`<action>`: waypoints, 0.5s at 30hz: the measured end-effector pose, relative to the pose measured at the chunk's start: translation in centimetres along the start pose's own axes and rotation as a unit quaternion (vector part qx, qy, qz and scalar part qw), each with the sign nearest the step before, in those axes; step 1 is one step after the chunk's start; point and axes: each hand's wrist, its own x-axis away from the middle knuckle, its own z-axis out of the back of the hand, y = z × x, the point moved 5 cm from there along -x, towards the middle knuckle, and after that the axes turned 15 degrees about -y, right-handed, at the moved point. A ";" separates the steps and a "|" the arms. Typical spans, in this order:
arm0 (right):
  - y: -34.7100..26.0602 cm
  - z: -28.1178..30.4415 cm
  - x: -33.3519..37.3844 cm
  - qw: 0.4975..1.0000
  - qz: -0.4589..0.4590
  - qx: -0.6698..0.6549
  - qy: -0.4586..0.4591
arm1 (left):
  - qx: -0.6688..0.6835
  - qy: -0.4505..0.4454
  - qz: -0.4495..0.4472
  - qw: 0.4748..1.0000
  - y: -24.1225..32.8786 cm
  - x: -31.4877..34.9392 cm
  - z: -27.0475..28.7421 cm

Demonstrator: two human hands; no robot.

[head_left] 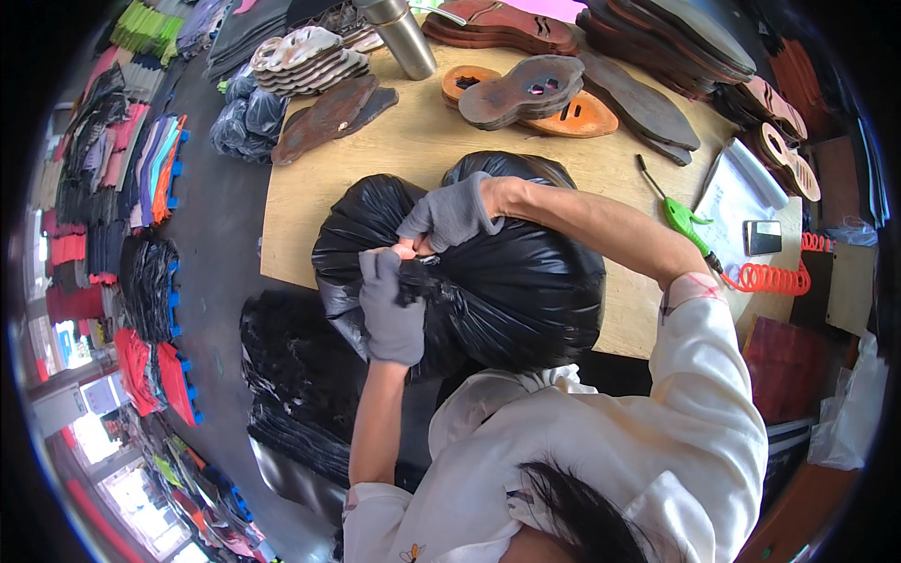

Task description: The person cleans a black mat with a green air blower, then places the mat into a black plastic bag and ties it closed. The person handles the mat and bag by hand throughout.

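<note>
A bulging black plastic bag (pixel 526 291) sits at the near edge of the wooden table, its film gathered in pleats toward one point. Both my hands wear grey gloves with bare fingertips and meet at that gathered neck. My left hand (pixel 389 305) comes up from below, fingers closed on the neck of the bag. From the right my right hand (pixel 450 214) reaches across the top of the bag, its fingers pinched on the same spot. A crumpled tuft of black film pokes out beside my left hand. The exact knot or twist is hidden by my fingers.
Stacked sole-shaped cutting dies (pixel 521 94) lie at the table's far side, beside a steel flask (pixel 404 42). A green air gun (pixel 683 220) with a coiled red hose (pixel 774 279) and a phone (pixel 762 237) lie right. Black bags (pixel 291 366) stand left below the table.
</note>
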 end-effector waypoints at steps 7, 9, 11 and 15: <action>1.3 0.7 -0.8 0.997 -0.068 0.002 -0.042 | -0.118 -0.127 -0.024 0.985 -1.4 -2.4 -0.9; 0.6 0.8 -0.8 0.998 -0.025 -0.028 -0.054 | -0.170 -0.063 -0.112 0.977 -0.4 -2.1 -0.6; -0.6 0.9 -0.5 0.999 0.033 0.014 -0.025 | -0.195 0.008 -0.192 0.962 1.0 -1.1 -0.1; -2.6 0.4 0.4 0.983 0.037 0.182 0.010 | 0.180 -0.037 -0.044 0.982 0.4 -0.2 0.8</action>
